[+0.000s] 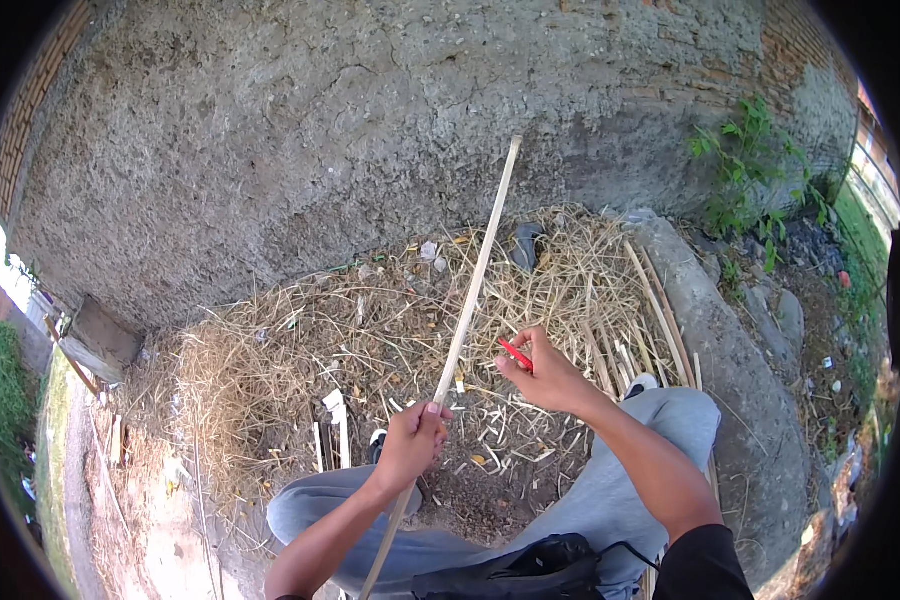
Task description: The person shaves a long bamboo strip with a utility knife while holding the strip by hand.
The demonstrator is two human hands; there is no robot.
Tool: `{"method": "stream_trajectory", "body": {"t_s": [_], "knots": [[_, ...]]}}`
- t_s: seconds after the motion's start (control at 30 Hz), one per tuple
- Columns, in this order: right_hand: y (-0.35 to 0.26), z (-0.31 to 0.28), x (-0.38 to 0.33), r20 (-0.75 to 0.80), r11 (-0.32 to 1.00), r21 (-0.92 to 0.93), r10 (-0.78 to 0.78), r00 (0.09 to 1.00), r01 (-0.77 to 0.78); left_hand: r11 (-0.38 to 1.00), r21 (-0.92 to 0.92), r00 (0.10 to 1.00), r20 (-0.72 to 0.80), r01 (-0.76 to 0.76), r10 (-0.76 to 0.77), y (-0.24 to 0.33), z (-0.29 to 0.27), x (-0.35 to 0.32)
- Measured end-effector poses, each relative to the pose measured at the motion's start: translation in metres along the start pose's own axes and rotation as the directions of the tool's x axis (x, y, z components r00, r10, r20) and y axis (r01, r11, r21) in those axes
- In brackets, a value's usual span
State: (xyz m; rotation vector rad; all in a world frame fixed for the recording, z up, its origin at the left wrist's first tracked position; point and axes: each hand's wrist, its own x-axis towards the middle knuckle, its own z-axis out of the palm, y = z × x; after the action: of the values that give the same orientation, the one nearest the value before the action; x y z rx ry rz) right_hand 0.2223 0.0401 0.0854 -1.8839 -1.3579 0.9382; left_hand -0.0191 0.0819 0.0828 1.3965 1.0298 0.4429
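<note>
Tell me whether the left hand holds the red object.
No, the right hand holds the red object; the left hand holds the pale strip.

Strip (479, 275) w/ smth matt wood look, red tool (516, 355) plastic-type, wall (300, 150) v. rough plaster, trousers (570, 520) matt cloth

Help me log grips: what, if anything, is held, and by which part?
Left hand: long pale strip, partway along its length. Right hand: small red object, gripped part hidden.
</note>
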Motion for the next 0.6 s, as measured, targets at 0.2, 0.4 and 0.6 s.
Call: {"method": "stream_trajectory", "body": {"t_s": [0.2,0.4,0.6], "knots": [[0.009,0.021,-0.004,0.021,0.984,0.025,-0.178,0.984,0.177,0.970,-0.229,0.995,0.064,0.086,-0.073,-0.003,0.009,0.023],[0.006,0.018,-0.009,0.017,0.995,-0.007,-0.097,0.995,0.097,0.950,-0.285,0.989,0.105,0.127,-0.100,-0.004,0.011,0.027],[0.001,0.018,-0.011,-0.086,0.965,0.072,-0.247,0.965,0.253,0.959,-0.261,0.989,0.122,0.107,-0.077,-0.009,0.010,0.027]]}}
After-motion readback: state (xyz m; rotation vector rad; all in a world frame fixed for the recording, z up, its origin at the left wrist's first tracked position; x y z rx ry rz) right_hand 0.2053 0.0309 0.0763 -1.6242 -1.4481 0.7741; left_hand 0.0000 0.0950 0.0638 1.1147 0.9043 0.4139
